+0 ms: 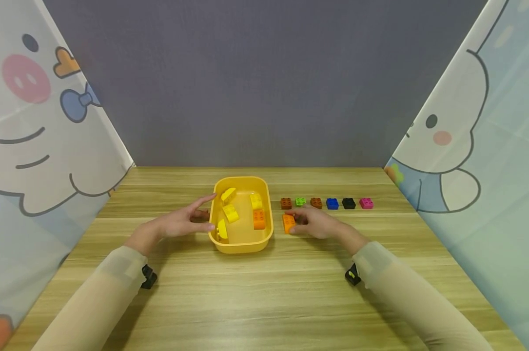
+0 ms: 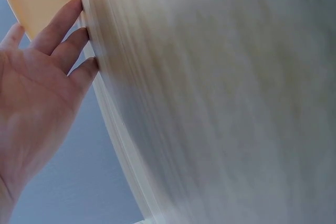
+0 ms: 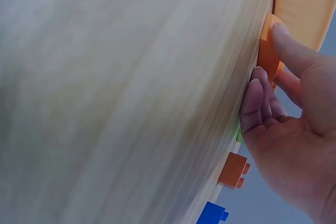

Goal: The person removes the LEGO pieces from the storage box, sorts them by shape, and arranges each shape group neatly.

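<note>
Head view: wooden table (image 1: 246, 297), grey wall (image 1: 255, 87), outspread left hand (image 1: 180, 223), brick (image 1: 288, 224) in right hand (image 1: 314, 223)

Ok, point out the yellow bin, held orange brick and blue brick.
Yellow bin (image 1: 241, 248), head view, front wall.
Held orange brick (image 1: 288, 224), head view, studded top.
Blue brick (image 1: 332, 203), head view, studded top.

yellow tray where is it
In the head view, the yellow tray is slightly left of centre, between the left hand and the orange block in the right hand.
</note>
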The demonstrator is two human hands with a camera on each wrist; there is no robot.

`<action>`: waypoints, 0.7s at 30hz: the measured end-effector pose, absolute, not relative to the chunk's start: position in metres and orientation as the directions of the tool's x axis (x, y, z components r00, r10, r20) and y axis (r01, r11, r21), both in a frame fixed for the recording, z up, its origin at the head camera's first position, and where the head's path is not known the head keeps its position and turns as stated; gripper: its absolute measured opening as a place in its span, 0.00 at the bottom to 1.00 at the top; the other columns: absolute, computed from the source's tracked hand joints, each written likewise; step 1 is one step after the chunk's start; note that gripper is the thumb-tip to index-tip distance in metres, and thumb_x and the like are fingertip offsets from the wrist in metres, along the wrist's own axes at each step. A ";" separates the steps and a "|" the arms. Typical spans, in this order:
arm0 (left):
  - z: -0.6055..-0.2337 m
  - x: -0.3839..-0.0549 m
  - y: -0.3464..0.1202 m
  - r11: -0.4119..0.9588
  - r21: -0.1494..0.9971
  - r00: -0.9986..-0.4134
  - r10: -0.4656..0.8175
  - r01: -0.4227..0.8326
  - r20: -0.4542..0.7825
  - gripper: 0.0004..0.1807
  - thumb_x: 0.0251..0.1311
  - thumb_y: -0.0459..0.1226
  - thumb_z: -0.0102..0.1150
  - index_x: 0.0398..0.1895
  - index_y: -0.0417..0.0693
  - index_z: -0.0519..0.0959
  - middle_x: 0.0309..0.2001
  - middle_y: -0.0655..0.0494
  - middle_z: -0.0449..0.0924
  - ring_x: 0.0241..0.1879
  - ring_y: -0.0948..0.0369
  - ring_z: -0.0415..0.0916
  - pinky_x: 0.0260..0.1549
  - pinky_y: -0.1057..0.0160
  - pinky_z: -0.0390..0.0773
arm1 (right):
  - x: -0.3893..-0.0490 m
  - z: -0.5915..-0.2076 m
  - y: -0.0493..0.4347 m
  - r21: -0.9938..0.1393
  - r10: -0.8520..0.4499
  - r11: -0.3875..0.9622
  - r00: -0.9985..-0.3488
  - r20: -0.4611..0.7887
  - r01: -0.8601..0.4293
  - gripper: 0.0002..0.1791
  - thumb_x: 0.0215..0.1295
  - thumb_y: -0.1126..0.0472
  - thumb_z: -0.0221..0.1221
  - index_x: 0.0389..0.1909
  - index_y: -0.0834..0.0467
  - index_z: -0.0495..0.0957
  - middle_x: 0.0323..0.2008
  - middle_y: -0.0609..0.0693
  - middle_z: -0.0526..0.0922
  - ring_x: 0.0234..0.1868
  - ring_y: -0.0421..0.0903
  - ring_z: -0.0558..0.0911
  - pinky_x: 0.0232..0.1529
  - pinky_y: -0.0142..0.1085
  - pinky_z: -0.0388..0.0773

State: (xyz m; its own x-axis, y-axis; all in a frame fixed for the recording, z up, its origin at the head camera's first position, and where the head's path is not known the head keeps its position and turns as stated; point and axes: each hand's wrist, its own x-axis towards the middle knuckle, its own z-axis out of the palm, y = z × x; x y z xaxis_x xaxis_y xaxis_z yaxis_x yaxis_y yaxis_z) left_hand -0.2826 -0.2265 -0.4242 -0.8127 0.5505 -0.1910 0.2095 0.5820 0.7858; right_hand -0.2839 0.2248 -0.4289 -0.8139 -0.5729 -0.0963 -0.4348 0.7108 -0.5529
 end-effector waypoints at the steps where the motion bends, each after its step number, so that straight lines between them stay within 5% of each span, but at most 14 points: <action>1: -0.424 -0.282 -0.226 0.582 0.786 -0.812 0.551 0.208 -0.192 0.57 0.74 0.53 0.70 0.92 0.67 0.40 0.80 0.30 0.68 0.79 0.33 0.67 0.75 0.30 0.71 | -0.284 -0.429 0.225 -0.551 -0.572 0.711 -0.814 -0.095 -0.436 0.36 0.78 0.49 0.68 0.80 0.58 0.72 0.52 0.53 0.80 0.49 0.47 0.76 0.52 0.42 0.78; 17: -0.425 -0.283 -0.226 0.596 0.778 -0.818 0.539 0.198 -0.204 0.56 0.74 0.56 0.69 0.92 0.70 0.40 0.81 0.31 0.66 0.81 0.34 0.65 0.76 0.29 0.69 | -0.286 -0.430 0.229 -0.583 -0.566 0.698 -0.820 -0.092 -0.416 0.39 0.77 0.47 0.69 0.82 0.56 0.69 0.58 0.56 0.82 0.54 0.47 0.82 0.60 0.50 0.84; 21: -0.425 -0.283 -0.225 0.597 0.779 -0.819 0.533 0.189 -0.210 0.56 0.74 0.57 0.69 0.92 0.71 0.40 0.81 0.32 0.66 0.81 0.33 0.65 0.76 0.29 0.69 | -0.282 -0.427 0.231 -0.600 -0.549 0.690 -0.833 -0.069 -0.405 0.38 0.78 0.49 0.68 0.83 0.55 0.69 0.58 0.56 0.81 0.50 0.46 0.84 0.54 0.46 0.85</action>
